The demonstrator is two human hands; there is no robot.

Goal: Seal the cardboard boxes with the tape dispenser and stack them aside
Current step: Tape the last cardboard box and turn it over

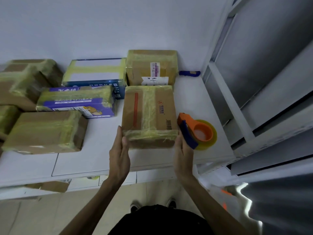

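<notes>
1. Framing the near end of a small brown cardboard box (pixel 149 116) are both hands, one on each side. The box sits on the white table (pixel 101 150) and is wrapped with yellowish clear tape along its middle seam and across its near edge. It also has an orange stripe and a printed barcode.
2. The left hand (pixel 119 155) is at the box's near-left corner. Its fingers (pixel 120 134) are straight and held together, laid flat against the left side, not curled round anything.
3. The right hand (pixel 183 155) is at the near-right corner. Its fingers (pixel 179 143) are extended and lie along the right side, with no clenched grip visible.
4. An orange-and-blue tape dispenser (pixel 194 131) with a yellowish roll lies on the table just beside the box's right edge, close against the right hand. Neither hand holds it.
5. A taped brown carton (pixel 152 67) stands right behind the box, against the wall.
6. To the left are a taped purple printed carton (pixel 76 102), a blue-and-white carton (pixel 94 72) behind it, and a flat brown taped box (pixel 45 131) nearer the table's front.
7. Grey metal shelving (pixel 254 82) stands to the right of the table.
</notes>
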